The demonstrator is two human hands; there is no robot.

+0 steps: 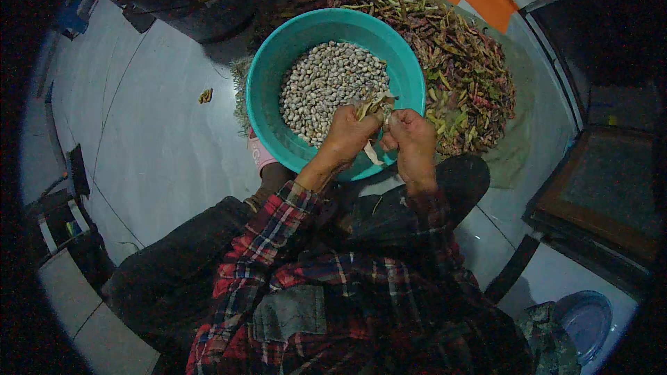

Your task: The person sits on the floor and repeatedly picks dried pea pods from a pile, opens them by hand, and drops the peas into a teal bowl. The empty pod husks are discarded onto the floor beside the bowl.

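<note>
A turquoise plastic basin [259, 109] stands in front of my crossed legs. Speckled shelled beans [331, 80] cover much of its bottom. Over the basin's near right side, my left hand [348, 134] grips dry, pale bean pods [376, 103] between thumb and fingers. My right hand [413, 138] pinches the same bunch from the right, its fingertips close to those of the left. A strip of pale husk [371, 153] hangs below the hands. Whether a bean lies between the fingertips is hidden.
Behind and right of the basin, a large heap of bean pods [464, 67] lies on a greenish sheet [513, 161]. A dark bucket [208, 15] stands at upper left. Pod scraps [205, 96] lie on the tiled floor [161, 114]. A blue basin [586, 323] is at lower right.
</note>
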